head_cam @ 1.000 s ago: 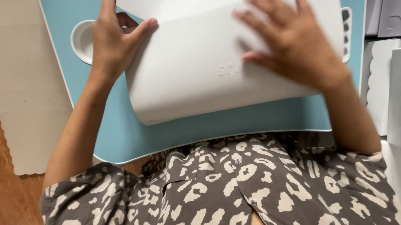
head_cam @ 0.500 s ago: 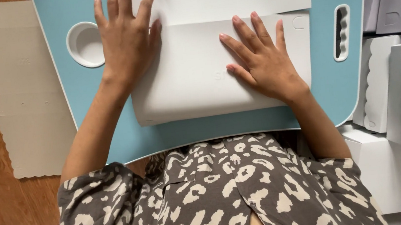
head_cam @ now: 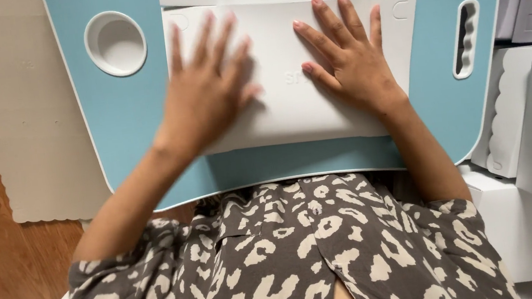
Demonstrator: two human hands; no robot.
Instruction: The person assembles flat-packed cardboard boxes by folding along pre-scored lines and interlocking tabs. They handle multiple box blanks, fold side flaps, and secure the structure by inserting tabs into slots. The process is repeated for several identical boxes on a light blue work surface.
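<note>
Your left hand [head_cam: 208, 99] and right hand [head_cam: 349, 61] press, fingers spread and gripping nothing, on the flattened white carton [head_cam: 288, 111] mid-frame on the blue tabletop [head_cam: 125, 125], unassembled.

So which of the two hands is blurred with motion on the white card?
The left hand, fingers smeared, near the round cup recess. The right hand lies sharp and flat on the white card.

Both my palms lie flat on the white folded card [head_cam: 288, 111]: left hand [head_cam: 208, 99] blurred at nine o'clock, right hand [head_cam: 349, 61] at three, fingers spread, on the blue lap tray [head_cam: 126, 131].
</note>
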